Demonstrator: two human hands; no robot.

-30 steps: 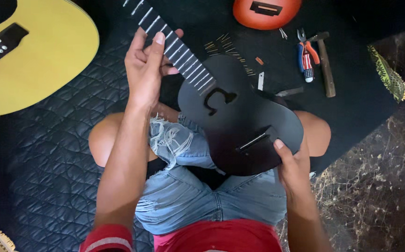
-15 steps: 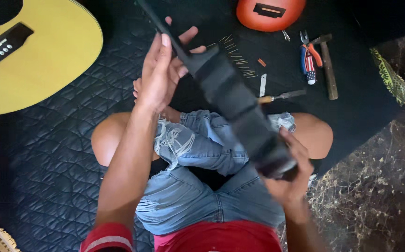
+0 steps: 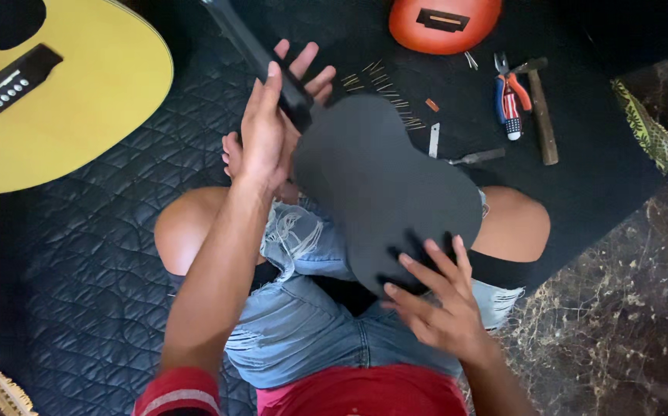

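Lap and crossed legs fill the middle of the head view, and on them rests a small black guitar-shaped instrument (image 3: pixel 384 189), turned so that its plain matte back faces up. Its body lies over the torn denim shorts (image 3: pixel 311 323) and the right knee, and its neck runs up and to the left, towards the top edge of the picture.

The left hand (image 3: pixel 268 127) is wrapped around the neck just above the body, thumb on the near side, fingers reaching over the far side with their tips spread; it is grasping the neck. The right hand (image 3: pixel 438 308) lies at the lower rim of the body, fingers splayed and pressed flat on the black back, palm near the edge. It steadies the body with an open, flat touch; whether the thumb hooks under the rim cannot be told.

Around the person lies a dark quilted mat (image 3: pixel 95 270). At upper left on it sits a large yellow acoustic guitar (image 3: pixel 80 100), face up, well apart from the hands. At the top is an orange instrument body (image 3: pixel 445 23). To the right of it lie red-handled pliers (image 3: pixel 509 96), a hammer (image 3: pixel 540 112) just beside them, a small chisel-like tool (image 3: pixel 476 157), and a scatter of thin metal pins (image 3: pixel 384 88) near the black body's upper edge. Marbled stone floor (image 3: pixel 619 323) shows at lower right.
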